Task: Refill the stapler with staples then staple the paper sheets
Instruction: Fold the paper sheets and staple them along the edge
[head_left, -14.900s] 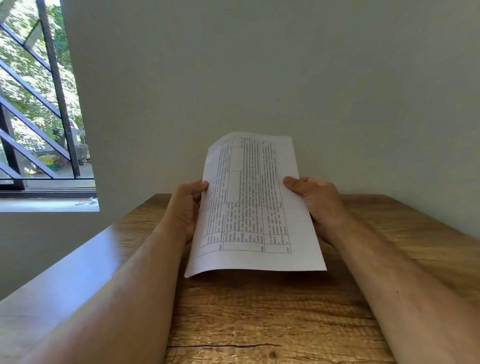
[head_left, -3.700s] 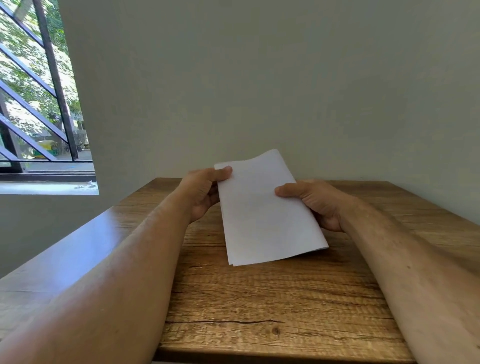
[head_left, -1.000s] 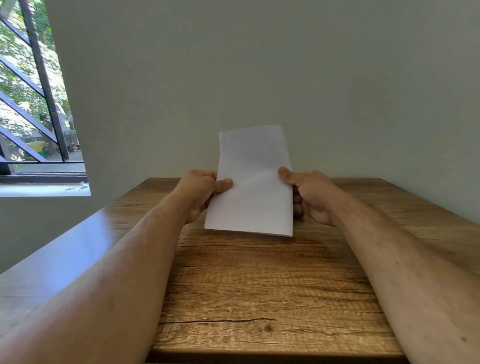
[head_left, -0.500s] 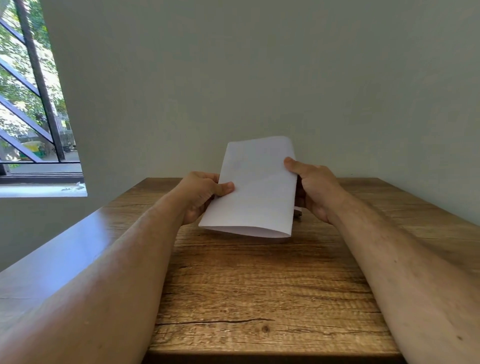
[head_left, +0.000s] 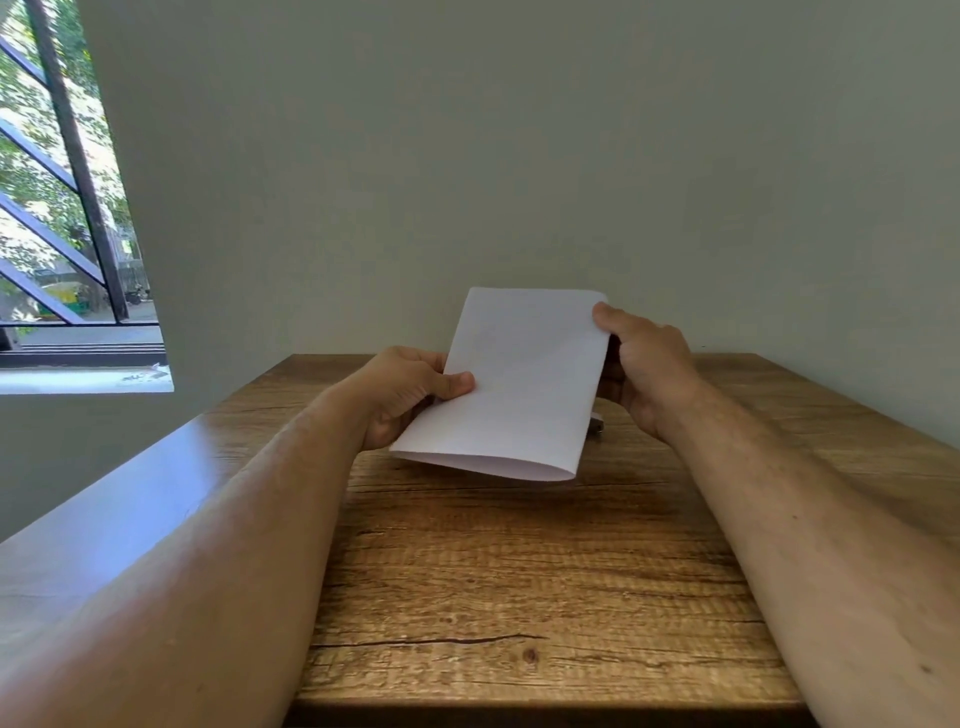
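The folded paper sheets (head_left: 519, 384) are held above the far middle of the wooden worktop (head_left: 519, 571), tilted with the fold toward the near side and the open edges pointing to the far wall (head_left: 519, 156). The left edge is pinched by the left hand (head_left: 410, 389), thumb on top and the other fingers curled beneath; the far right corner is gripped by the right hand (head_left: 644, 364), thumb on the upper face, the remaining fingers hidden behind the sheets. A small metallic object (head_left: 597, 423) is seen just beside the right edge, under the right hand; it may be the stapler, but too little is shown to tell. The sheets are judged light, thin and limp: sagging and creasing are likely if only one corner is held. A hold at both side edges, close to the corner to be stapled, is judged best, with the layers kept squared so no sheet slips out.
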